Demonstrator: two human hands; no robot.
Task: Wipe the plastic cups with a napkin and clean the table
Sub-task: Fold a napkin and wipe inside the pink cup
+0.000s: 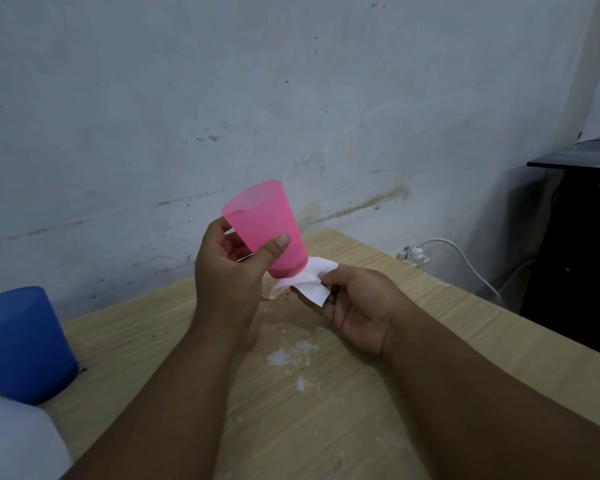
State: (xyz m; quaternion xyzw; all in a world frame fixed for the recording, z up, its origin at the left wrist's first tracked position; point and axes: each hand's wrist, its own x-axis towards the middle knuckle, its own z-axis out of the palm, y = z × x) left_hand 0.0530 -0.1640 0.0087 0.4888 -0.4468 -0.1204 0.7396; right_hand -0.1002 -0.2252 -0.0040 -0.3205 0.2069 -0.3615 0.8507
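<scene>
1. Pink plastic cup point(267, 226) hangs tilted above the wooden surface point(430, 323), gripped by the left hand point(229, 268), fingers and thumb curled round it.
2. Right hand point(357, 306) pinches a white napkin point(309, 282) against the cup's base.
3. Blue cup point(25, 344) stands at the surface's left; white smears point(281, 356) lie between the forearms.

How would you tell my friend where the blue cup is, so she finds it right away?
Find the light wooden table by the grey wall and follow it to its left edge. The blue cup stands there, behind a blurry white thing. Unlike the pink cup, which the left hand holds in the air, it is dark blue and nobody touches it.
</scene>
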